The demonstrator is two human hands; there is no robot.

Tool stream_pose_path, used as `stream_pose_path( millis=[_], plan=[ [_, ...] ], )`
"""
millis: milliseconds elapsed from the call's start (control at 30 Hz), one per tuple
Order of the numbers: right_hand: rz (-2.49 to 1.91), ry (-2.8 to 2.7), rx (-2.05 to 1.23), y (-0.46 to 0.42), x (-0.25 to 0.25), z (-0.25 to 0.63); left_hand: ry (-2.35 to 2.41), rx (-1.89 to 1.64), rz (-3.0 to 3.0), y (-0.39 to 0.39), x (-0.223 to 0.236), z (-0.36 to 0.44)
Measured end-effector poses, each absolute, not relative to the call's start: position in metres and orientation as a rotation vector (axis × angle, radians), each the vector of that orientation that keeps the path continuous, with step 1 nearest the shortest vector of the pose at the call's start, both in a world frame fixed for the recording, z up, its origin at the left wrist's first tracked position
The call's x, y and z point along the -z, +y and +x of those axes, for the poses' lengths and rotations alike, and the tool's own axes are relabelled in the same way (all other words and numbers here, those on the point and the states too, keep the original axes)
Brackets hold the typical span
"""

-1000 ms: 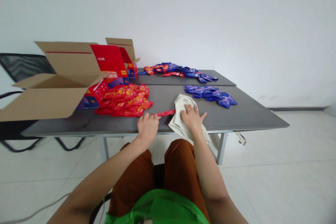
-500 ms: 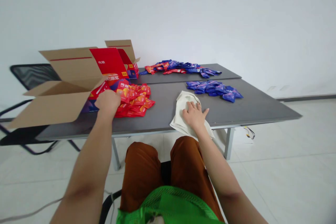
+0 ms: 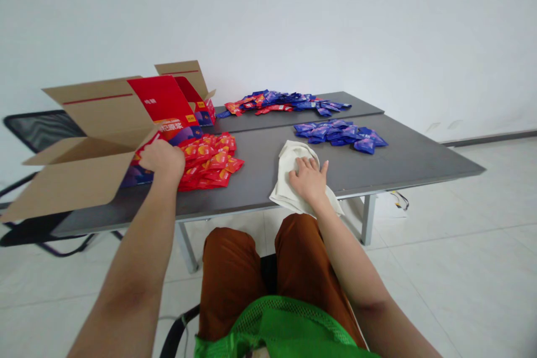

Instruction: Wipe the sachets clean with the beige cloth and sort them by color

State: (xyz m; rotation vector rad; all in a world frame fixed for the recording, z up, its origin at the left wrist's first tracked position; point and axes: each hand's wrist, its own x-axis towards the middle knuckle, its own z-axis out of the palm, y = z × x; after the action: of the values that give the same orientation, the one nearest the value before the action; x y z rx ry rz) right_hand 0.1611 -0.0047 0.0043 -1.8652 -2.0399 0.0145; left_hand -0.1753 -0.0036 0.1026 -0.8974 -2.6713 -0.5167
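Observation:
My left hand [image 3: 163, 159] is at the open side of a red printed carton [image 3: 161, 102], just left of the heap of red sachets [image 3: 207, 162]. A narrow red sachet [image 3: 146, 144] shows between its fingers, its end pointing into the carton. My right hand [image 3: 309, 180] lies flat with spread fingers on a crumpled cream cloth [image 3: 293, 179] and holds nothing. Blue sachets [image 3: 339, 135] lie in a loose group beyond the cloth.
Brown cardboard flats [image 3: 84, 145] fold out from the carton over the table's left end, with a second carton [image 3: 195, 102] behind. A mixed red-and-blue sachet heap [image 3: 281, 103] lies on the far grey table [image 3: 356, 103]. A mesh chair [image 3: 42, 126] stands at left.
My left hand has moved from the cloth's side, over the red heap, to the carton's open side, carrying the red sachet. My right hand stays on the cloth.

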Motion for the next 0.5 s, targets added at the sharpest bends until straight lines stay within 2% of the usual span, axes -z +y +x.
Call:
stream_pose_path(
  millis=[267,500],
  plan=[
    [-1.903,-2.039,-0.125,-0.004,-0.005,0.162,-2.720,0.346,-0.950,0.030,-0.069,-0.174],
    [-1.929,-2.078,-0.096,-0.004,-0.007,0.161,-2.823,0.366,-0.969,0.038,-0.084,-0.184]
  ],
)
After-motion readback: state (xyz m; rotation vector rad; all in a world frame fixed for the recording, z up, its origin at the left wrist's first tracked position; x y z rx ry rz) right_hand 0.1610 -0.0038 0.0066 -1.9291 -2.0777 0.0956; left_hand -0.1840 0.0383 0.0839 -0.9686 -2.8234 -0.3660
